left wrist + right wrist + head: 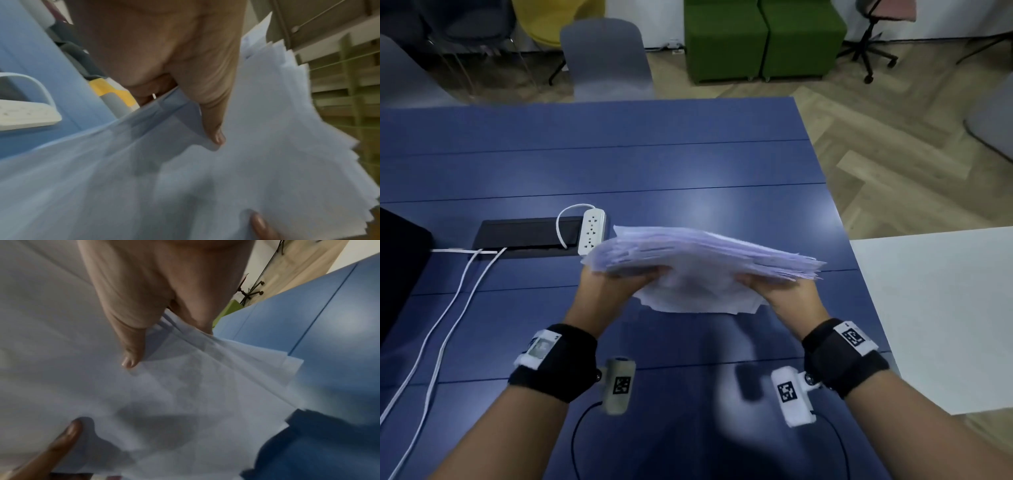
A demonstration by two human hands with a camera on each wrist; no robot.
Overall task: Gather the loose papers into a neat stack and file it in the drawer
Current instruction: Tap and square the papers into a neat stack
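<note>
Between our two hands, lifted clear above the blue counter (688, 171), sits the stack of papers (702, 253), and it is not yet neat: the sheets fan out in steps at the edge beyond the right fingers, and a few corners sag below the bundle toward us. Our left hand (613, 287) grips the left end and our right hand (787, 294) grips the right end; in both wrist views a thumb lies flat on the top sheet while the fingers (197, 318) curl underneath, so both hands hold the papers firmly. We judge the step in hand to be squaring the bundle. To do it well, we should loosen the pinch a little, turn the stack on edge and tap it down on the bare counter just under the hands, letting the sheets slide level before closing the fingers again. We should then turn it and tap the neighbouring edge too. Gripping too hard will lock the stagger in; gripping too loosely may let the drooping lower sheets slip out. Beyond the left fingers lies a white power strip (592, 231), which we should keep clear of. No drawer shows in these views.
</note>
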